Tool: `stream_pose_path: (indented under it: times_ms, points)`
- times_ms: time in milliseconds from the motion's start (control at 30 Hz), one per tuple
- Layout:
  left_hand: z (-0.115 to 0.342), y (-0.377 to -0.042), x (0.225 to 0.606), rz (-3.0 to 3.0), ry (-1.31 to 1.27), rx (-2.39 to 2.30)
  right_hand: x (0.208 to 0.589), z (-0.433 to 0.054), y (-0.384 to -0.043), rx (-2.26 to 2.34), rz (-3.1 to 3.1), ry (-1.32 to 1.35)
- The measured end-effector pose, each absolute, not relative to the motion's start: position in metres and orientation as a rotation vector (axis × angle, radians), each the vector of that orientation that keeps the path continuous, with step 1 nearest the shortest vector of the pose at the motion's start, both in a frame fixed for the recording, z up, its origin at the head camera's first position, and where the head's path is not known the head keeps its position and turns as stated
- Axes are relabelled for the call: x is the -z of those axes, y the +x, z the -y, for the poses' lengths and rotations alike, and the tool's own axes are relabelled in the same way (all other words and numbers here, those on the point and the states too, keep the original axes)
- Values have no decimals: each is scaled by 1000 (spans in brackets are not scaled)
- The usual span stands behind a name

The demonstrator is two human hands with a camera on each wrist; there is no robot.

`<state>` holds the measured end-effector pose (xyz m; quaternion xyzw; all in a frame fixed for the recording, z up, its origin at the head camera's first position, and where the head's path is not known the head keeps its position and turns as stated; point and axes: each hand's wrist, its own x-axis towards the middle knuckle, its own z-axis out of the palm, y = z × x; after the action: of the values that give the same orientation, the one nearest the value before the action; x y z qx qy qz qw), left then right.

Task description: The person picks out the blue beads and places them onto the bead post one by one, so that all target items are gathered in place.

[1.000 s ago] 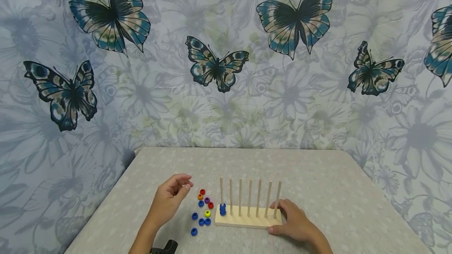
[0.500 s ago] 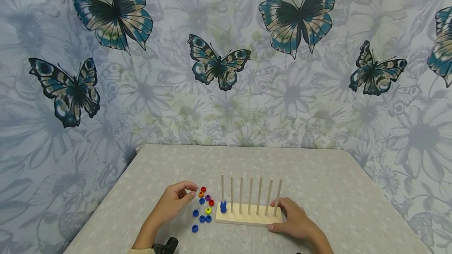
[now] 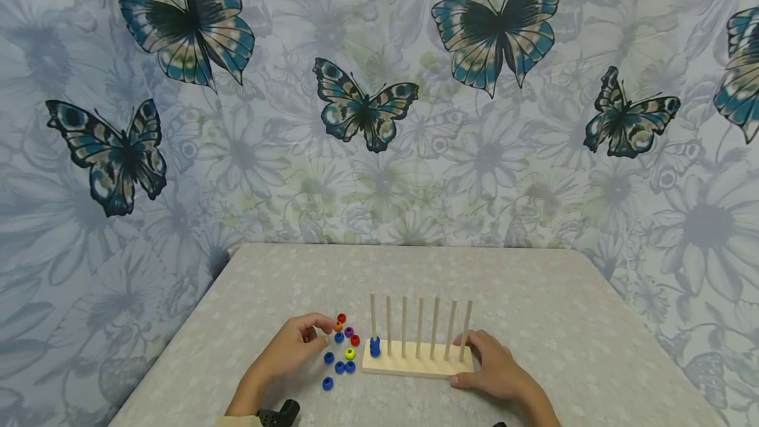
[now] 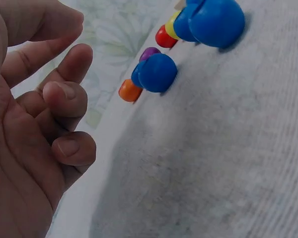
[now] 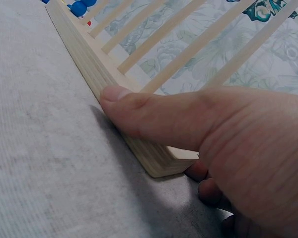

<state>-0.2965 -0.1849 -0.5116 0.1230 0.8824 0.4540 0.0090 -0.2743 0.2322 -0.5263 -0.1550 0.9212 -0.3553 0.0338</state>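
Note:
A pale wooden stand (image 3: 409,366) with a row of several upright pegs rests on the table. Blue beads (image 3: 375,347) are threaded on its leftmost peg. My right hand (image 3: 495,368) grips the stand's right end, the thumb (image 5: 144,111) along the front edge and fingers behind. Left of the stand lie loose beads, among them an orange bead (image 3: 338,326), a purple bead (image 3: 348,332) and a yellow bead (image 3: 350,353). My left hand (image 3: 290,351) hovers beside them, loosely curled, with fingertips close to the orange bead. Nothing shows between its thumb and fingers in the left wrist view.
Two red beads lie in the group, one at its far end (image 3: 341,317). Several blue beads are scattered nearer me, the closest blue bead (image 3: 328,383) at the front. A patterned cloth covers the table (image 3: 593,348). Behind it hangs a butterfly-print backdrop (image 3: 367,203).
My left hand has come right and down toward the far beads, its fingertips now beside the orange one. My right hand keeps its hold on the stand's end.

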Motion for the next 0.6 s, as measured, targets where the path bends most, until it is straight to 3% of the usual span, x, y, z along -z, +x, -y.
stream_pose_path:
  times_ms: [600]
  points:
    - [191,-296,517,-2615,490,-1317,529,-234,-276,1075,-2830,-477]
